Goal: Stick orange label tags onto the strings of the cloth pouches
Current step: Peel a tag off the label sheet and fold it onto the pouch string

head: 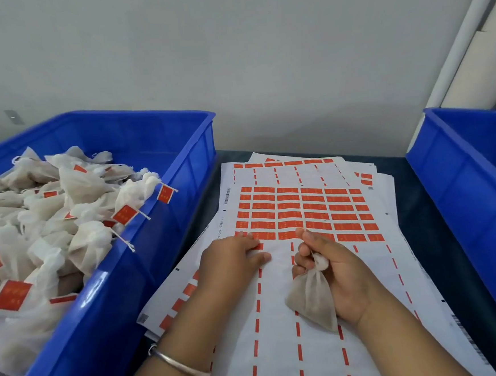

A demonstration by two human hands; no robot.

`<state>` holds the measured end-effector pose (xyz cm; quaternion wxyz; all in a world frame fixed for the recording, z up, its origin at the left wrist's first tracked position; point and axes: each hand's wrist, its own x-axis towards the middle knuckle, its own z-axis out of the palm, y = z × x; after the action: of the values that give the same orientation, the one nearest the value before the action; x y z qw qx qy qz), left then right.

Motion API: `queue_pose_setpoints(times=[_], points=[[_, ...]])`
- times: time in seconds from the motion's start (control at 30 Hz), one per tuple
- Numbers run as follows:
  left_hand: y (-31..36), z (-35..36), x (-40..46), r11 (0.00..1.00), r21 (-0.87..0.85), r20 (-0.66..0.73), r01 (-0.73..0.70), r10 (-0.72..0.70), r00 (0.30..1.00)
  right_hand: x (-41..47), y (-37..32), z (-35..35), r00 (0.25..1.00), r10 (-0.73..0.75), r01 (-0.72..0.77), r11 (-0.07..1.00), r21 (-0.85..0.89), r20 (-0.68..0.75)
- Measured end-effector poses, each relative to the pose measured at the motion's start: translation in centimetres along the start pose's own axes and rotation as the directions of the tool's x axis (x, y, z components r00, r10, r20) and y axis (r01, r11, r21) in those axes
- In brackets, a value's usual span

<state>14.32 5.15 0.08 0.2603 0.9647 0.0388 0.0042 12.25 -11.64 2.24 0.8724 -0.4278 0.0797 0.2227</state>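
Two hands work over a stack of label sheets [302, 213] lying on a dark tabletop [414, 204] between two blue bins. The right hand [336, 273] holds a small cloth pouch [312, 298], its fingers curled round the gathered neck so that the pouch body hangs below the palm onto the sheet; the pouch's string cannot be made out. The left hand [232, 263], with a metal bangle [177, 364] on its wrist, lies on the top sheet, its fingers close together and their tips touching an orange label [258, 246] at the lower edge of the remaining block of labels; whether they pinch it cannot be told. Below that block the sheet shows only thin orange strips. The left bin [166, 224] is heaped with pouches already carrying orange tags [124, 214] on their strings. The right bin [462, 177] stands at the frame's edge, its contents out of view.
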Motion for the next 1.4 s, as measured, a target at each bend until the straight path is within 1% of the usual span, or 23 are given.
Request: queue_pose_setpoints(times=[0.1,0.2,0.43,0.53,0.63,0.83,1.03,1.23,1.33,1.4], points=[[0.1,0.0,0.1,1.0,0.025,-0.022,0.011,-0.011,1.0,0.0,0.0,-0.1,1.0,-0.007,0.007,1.0,-0.007,0.005],[0.2,0.0,0.3,0.996,0.086,-0.038,0.01,-0.007,0.999,0.1,0.0,-0.2,1.0,-0.012,0.012,1.0,-0.009,0.007],[0.1,0.1,0.1,0.971,0.23,-0.029,-0.063,0.072,0.997,0.0,0.1,-0.3,1.0,-0.018,0.018,0.999,-0.04,0.016],[0.1,0.2,0.0,0.966,0.245,-0.058,-0.087,0.104,0.993,0.1,0.0,-0.3,1.0,-0.019,0.02,0.999,-0.043,0.024],[0.2,0.2,-0.1,0.963,0.258,-0.086,-0.081,0.107,0.991,0.0,0.0,-0.2,0.999,-0.023,0.025,0.998,-0.055,0.033],[0.7,0.1,-0.2,0.958,0.279,-0.078,-0.061,0.086,0.993,-0.2,0.1,-0.1,0.999,-0.022,0.024,0.998,-0.066,0.025],[0.6,0.3,-0.2,0.972,0.235,-0.123,-0.018,0.049,0.991,-0.3,0.1,0.0,0.999,-0.025,0.027,0.997,-0.067,0.02],[0.2,0.6,0.1,0.994,0.101,-0.193,0.047,-0.027,0.981,-0.4,0.1,0.0,1.0,-0.016,0.017,0.999,-0.049,0.015],[-0.3,0.5,0.0,0.997,-0.037,-0.234,0.064,-0.071,0.97,-0.4,0.1,-0.1,1.0,-0.014,0.015,0.999,-0.043,0.019],[-0.4,0.4,0.1,0.99,-0.128,-0.236,0.064,-0.093,0.967,-0.4,0.1,-0.1,1.0,-0.013,0.013,0.999,-0.037,0.017]])
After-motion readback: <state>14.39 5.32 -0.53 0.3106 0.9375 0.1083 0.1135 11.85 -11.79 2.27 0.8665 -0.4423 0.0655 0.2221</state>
